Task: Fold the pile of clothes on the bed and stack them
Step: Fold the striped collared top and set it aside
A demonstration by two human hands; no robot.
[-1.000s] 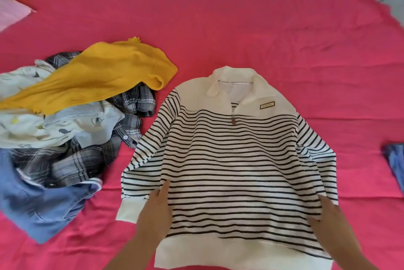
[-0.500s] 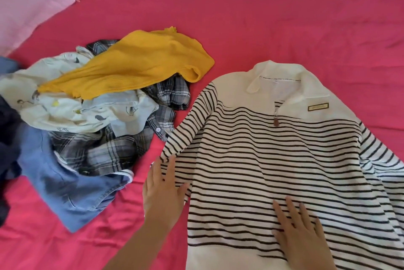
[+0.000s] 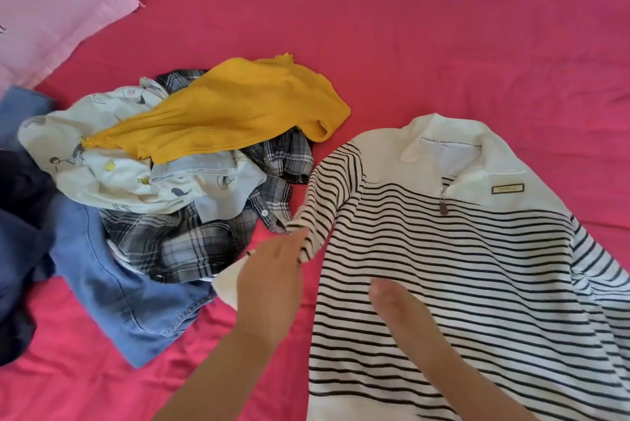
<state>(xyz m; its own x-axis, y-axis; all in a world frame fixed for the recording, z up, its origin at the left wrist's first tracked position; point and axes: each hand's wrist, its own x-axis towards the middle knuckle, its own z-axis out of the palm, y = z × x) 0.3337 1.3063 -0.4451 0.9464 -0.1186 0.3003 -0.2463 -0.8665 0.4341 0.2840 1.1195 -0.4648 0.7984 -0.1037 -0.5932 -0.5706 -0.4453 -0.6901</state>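
Striped sweater (image 3: 460, 267) on the bed (image 3: 409, 28); we see the left hand (image 3: 269, 287) gripping its sleeve (image 3: 327, 202), the right hand (image 3: 405, 311) pressing flat, fingers straight.

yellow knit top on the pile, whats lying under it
A white printed shirt and a dark plaid shirt show beneath the yellow knit top. Whatever else it covers cannot be seen.

You find only unreadable lettering: chest patch (image 3: 507, 188) and collar tape (image 3: 450, 142) of the striped sweater (image 3: 460, 284), and the pink pillow (image 3: 44, 18).
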